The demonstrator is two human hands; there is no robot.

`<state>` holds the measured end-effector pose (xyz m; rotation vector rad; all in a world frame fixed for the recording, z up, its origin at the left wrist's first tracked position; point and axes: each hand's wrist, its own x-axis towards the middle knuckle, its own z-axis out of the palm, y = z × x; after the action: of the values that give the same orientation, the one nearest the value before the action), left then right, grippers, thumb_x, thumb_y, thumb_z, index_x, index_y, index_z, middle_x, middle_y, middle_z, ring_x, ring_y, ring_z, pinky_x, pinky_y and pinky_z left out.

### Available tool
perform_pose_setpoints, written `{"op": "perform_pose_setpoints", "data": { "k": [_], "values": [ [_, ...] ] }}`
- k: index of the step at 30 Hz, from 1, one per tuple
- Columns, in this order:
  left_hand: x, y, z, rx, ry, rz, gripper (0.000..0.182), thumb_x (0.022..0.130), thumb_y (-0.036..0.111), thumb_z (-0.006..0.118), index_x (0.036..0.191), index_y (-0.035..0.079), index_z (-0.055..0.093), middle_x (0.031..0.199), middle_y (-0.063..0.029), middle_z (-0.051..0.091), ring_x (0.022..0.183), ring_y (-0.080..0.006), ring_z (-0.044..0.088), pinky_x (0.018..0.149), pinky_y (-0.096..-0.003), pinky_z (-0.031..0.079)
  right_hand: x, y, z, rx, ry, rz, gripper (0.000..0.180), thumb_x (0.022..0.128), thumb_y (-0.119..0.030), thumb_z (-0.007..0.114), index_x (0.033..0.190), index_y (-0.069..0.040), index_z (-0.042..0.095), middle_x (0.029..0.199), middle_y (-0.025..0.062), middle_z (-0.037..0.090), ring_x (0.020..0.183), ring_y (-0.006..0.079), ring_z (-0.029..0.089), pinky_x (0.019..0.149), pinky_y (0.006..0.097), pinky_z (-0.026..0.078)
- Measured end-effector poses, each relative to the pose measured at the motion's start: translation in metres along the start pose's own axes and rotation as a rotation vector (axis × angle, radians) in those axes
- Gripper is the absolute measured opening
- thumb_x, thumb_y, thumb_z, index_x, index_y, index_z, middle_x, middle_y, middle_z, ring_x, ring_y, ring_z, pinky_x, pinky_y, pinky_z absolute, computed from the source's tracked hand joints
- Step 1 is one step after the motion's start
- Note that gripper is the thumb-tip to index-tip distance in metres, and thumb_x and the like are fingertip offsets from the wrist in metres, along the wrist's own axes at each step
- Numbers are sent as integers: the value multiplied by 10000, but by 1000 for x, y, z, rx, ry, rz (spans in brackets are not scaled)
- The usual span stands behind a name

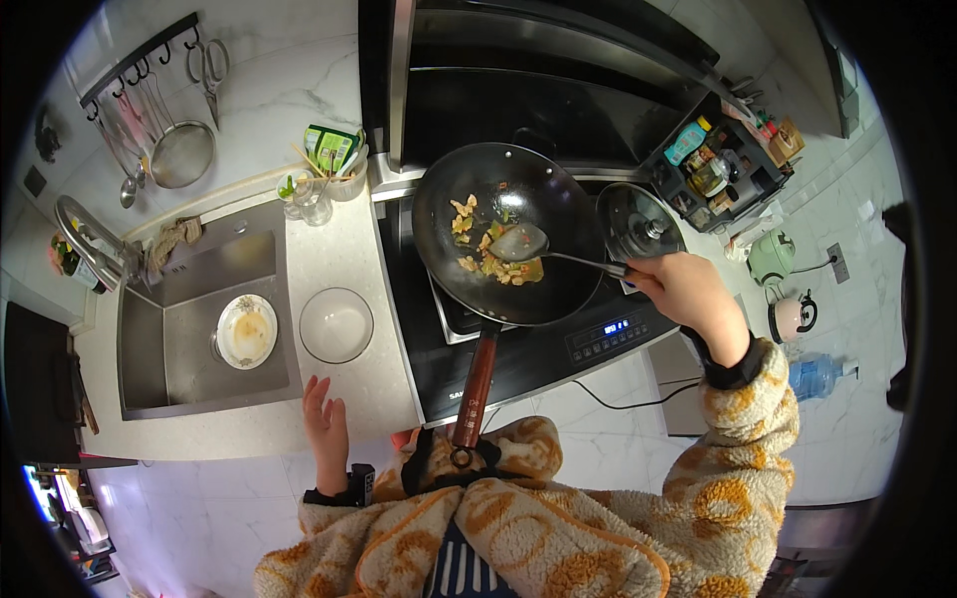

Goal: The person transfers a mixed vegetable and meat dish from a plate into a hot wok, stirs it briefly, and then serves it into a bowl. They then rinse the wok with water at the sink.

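Observation:
My right hand grips the handle of a metal cooking spatula, whose broad head rests among pieces of food in a dark wok. The food looks like browned bits mixed with green pieces. The wok sits on a black cooktop, and its reddish wooden handle points towards my body. My left hand is held with fingers apart near the counter's front edge, holding nothing. Just beyond it on the counter stands a clear glass bowl.
A steel sink at left holds a stained white plate. A glass mug and a tub with packets stand at the back. Right of the wok lie a glass lid and a black rack of bottles.

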<state>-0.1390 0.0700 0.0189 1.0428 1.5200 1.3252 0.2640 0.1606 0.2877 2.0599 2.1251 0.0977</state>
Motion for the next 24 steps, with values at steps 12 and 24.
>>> {"op": "perform_pose_setpoints", "data": {
  "k": [12,24],
  "values": [
    [6,-1,9,10,-33,25,346,834,25,513,1178,60,508,1362,-66,353,1191,-189,422,929,-329,376,-12,4,-4,16,-148,-93,230,822,-270,549,973,-141,667,778,127,638,742,315,609,654,387,490],
    [9,-1,13,-8,-52,27,344,823,16,516,1164,60,528,1358,-78,361,1191,-186,415,932,-332,371,18,20,-53,14,-367,-203,264,807,-299,571,974,-116,665,806,103,652,733,267,615,652,340,468]
  ]
}}
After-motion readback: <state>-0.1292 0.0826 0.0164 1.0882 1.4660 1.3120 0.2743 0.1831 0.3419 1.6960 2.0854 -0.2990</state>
